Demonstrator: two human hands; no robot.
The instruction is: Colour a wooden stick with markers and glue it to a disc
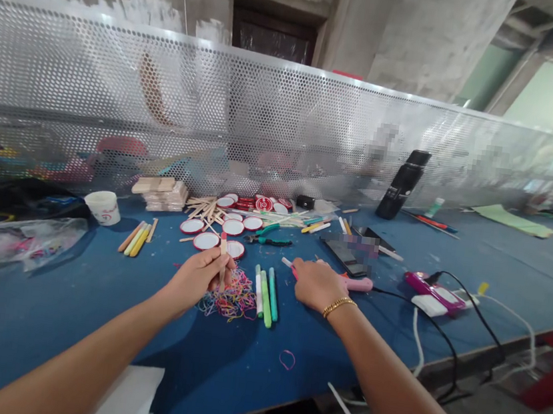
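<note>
My left hand (202,277) pinches a wooden craft stick (222,257) with a reddish tip, held roughly upright. Beneath it lies a tangled heap of colourful rubber bands (237,299). My right hand (316,284), wearing a gold bracelet, is closed over a pink hot glue gun (358,284) on the table; the hand hides much of its body. Between both hands lie several capped markers (266,296), white, green and teal. Round white discs with red rims (206,241) are spread just beyond my left hand.
Behind the discs are loose craft sticks (205,209) and teal-handled pliers (268,238). A paper cup (103,207) stands left; a black bottle (403,186) stands by the perforated metal screen (287,121). On the right, cables run from a purple power strip (434,293) near a phone (346,254).
</note>
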